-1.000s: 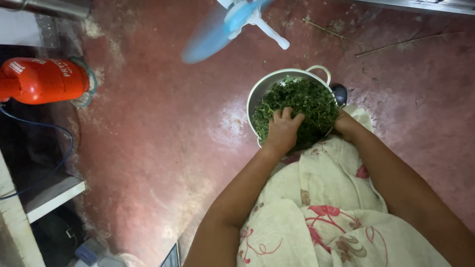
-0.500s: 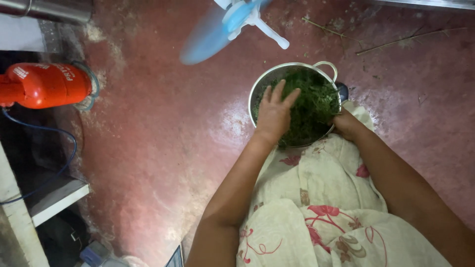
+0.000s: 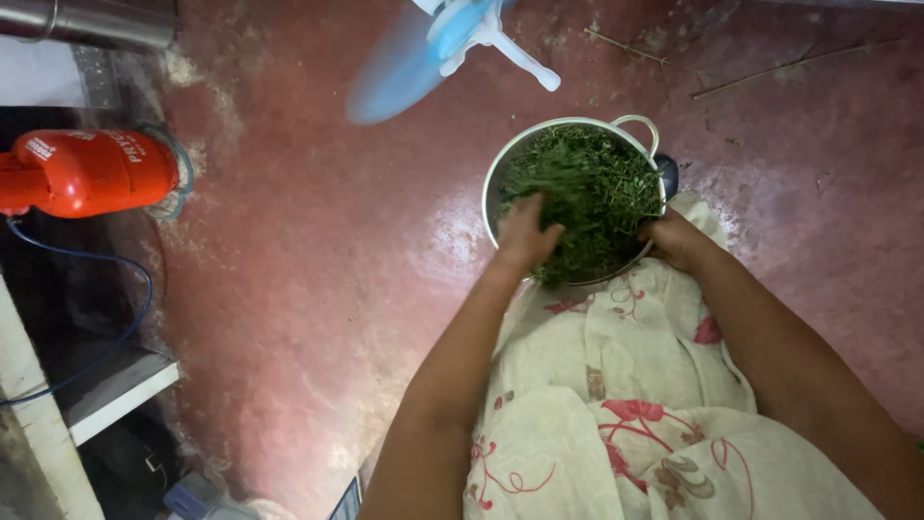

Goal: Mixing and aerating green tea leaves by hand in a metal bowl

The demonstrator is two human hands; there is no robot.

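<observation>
the metal pot (image 3: 643,125) sits on the red floor (image 3: 318,289), tucked right against the person's lap so both arms reach it. it's full of chopped green leaves (image 3: 587,193). left hand (image 3: 525,231) is down in the near-left part of the greens, fingers bunched loosely together, blurred, so i can't tell if it's gripping a clump or just pressing in. right hand (image 3: 674,239) wraps the near-right rim, looks like it's steadying the pot; whether the fingers are fully closed is hidden. floral cloth (image 3: 616,385) covers the knees below. a blue fan (image 3: 433,48) stands beyond the pot, an orange cylinder (image 3: 87,173) lies well off to the left.
</observation>
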